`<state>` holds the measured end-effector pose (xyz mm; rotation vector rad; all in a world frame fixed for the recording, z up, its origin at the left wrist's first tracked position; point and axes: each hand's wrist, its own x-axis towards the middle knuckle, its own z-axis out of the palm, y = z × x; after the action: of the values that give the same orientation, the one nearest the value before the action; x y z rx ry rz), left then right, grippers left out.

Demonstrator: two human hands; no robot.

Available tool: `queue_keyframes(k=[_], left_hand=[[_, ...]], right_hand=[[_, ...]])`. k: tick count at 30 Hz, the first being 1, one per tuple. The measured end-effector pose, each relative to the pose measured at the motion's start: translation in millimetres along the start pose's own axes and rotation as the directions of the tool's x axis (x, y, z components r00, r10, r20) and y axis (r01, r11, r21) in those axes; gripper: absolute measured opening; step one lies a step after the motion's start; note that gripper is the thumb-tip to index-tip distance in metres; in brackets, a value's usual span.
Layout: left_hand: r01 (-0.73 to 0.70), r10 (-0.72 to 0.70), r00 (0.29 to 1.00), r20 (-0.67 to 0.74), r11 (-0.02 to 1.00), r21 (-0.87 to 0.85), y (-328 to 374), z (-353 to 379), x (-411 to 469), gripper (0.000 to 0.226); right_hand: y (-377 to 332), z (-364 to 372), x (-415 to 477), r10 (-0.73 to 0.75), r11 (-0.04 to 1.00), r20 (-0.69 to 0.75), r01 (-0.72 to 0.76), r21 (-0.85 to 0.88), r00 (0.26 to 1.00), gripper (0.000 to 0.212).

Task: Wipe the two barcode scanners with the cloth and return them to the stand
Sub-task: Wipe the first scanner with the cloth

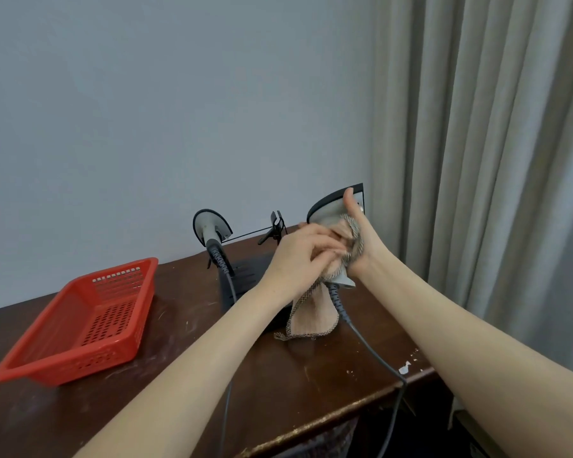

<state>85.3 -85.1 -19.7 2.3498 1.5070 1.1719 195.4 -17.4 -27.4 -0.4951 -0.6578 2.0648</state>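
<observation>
Fingers of the right hand (361, 238) curl round the hard, light-looking scanner (328, 209), held up over the table (179, 358), while the left hand (295, 256) squeezes the soft, floppy cloth (314, 315) round its smooth, maybe slippery handle

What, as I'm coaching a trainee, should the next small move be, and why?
Likely slide the cloth up over the head of the scanner: the right hand grips it at its handle, the left hand bunches the cloth there, and the grey head above is uncovered.
</observation>
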Motion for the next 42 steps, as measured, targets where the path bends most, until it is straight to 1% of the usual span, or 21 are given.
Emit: queue_keyframes(k=[2, 4, 6, 8, 9, 12, 14, 16, 18, 19, 21, 23, 25, 27, 29, 31, 33, 35, 38, 40, 42], left_hand=[[-0.025, 0.028, 0.988, 0.150, 1.000, -0.017, 5, -3, -6, 0.014], [-0.016, 0.025, 0.982, 0.186, 0.999, -0.049, 7, -8, -7, 0.015], [0.009, -0.009, 1.000, 0.004, 0.998, -0.067, 5, -12, 0, 0.016], [0.055, -0.077, 0.976, -0.203, 0.992, -0.111, 4, -15, 9, 0.019], [0.069, -0.096, 0.969, -0.229, 0.990, -0.122, 6, -15, 13, 0.021], [0.056, -0.053, 0.990, -0.129, 0.998, 0.021, 9, -3, 15, 0.029], [0.017, -0.011, 0.997, -0.081, 0.997, 0.075, 8, 2, 10, 0.028], [-0.030, 0.032, 0.998, -0.046, 0.998, 0.059, 4, 3, 2, 0.025], [-0.034, 0.034, 0.999, 0.039, 0.999, 0.000, 4, 2, -9, 0.026], [-0.019, 0.022, 0.995, 0.095, 0.999, -0.042, 4, 1, -14, 0.028], [0.013, 0.008, 0.984, 0.177, 0.993, -0.121, 5, -5, -19, 0.033], [0.015, 0.001, 0.995, 0.096, 0.986, -0.166, 6, -10, -14, 0.037], [0.046, -0.072, 0.991, -0.114, 0.976, -0.213, 6, -14, -1, 0.036], [0.080, -0.118, 0.969, -0.216, 0.981, -0.176, 8, -15, 9, 0.030], [0.063, -0.069, 0.986, -0.150, 0.997, -0.042, 4, -9, 11, 0.031], [0.029, -0.028, 0.997, -0.070, 1.000, 0.008, -1, -3, 4, 0.028], [0.001, -0.001, 1.000, -0.015, 1.000, 0.003, -3, 1, -7, 0.026], [0.020, -0.018, 0.997, 0.075, 1.000, -0.021, 0, 2, -16, 0.028], [0.130, -0.094, 0.969, 0.228, 0.980, -0.151, 3, -5, -20, 0.026], [0.144, -0.115, 0.981, 0.155, 0.970, -0.194, 3, -12, -15, 0.026], [0.141, -0.164, 0.984, -0.071, 0.955, -0.261, -1, -17, -5, 0.031]], right_hand=[[0, -3, -3, 0.034, 0.999, -0.013, -0.034, -0.014, 0.999, 0.077], [-3, 0, -6, 0.019, 1.000, 0.005, -0.019, 0.011, 1.000, 0.073], [-5, 4, -6, -0.013, 1.000, 0.096, 0.013, 0.001, 0.995, 0.075], [-1, 8, -3, -0.071, 0.996, 0.128, 0.064, 0.054, 0.989, 0.058], [2, 11, -2, -0.096, 0.993, 0.136, 0.085, 0.085, 0.986, 0.049], [7, 20, -4, -0.152, 0.971, 0.091, 0.132, 0.201, 0.984, 0.048], [6, 18, -8, -0.139, 0.963, 0.058, 0.121, 0.239, 0.989, 0.057], [3, 12, -11, -0.126, 0.987, -0.007, 0.126, 0.101, 0.992, 0.070], [2, 7, -14, -0.087, 0.996, -0.039, 0.086, -0.022, 0.995, 0.065], [2, 6, -14, -0.057, 0.998, -0.039, 0.056, -0.034, 0.998, 0.061], [2, 3, -12, -0.014, 0.998, -0.043, 0.011, -0.064, 0.999, 0.068], [1, 4, -13, -0.024, 0.997, -0.025, 0.022, -0.078, 0.999, 0.070], [1, 8, -12, -0.053, 0.998, 0.052, 0.055, -0.027, 0.997, 0.074], [4, 16, -12, -0.114, 0.992, 0.108, 0.108, 0.061, 0.988, 0.062], [9, 17, -5, -0.127, 0.987, 0.087, 0.116, 0.113, 0.988, 0.060], [8, 17, -8, -0.080, 0.992, 0.054, 0.074, 0.105, 0.995, 0.067], [5, 12, -14, -0.012, 1.000, 0.008, 0.013, -0.017, 1.000, 0.075], [4, 10, -19, 0.050, 0.998, -0.018, -0.051, -0.046, 0.999, 0.077], [7, 6, -9, -0.029, 0.998, -0.075, 0.024, -0.062, 0.997, 0.073], [6, 6, -6, -0.041, 0.998, -0.042, 0.039, -0.051, 0.998, 0.067], [5, 6, -6, -0.040, 0.998, -0.008, 0.039, -0.053, 0.999, 0.066]])
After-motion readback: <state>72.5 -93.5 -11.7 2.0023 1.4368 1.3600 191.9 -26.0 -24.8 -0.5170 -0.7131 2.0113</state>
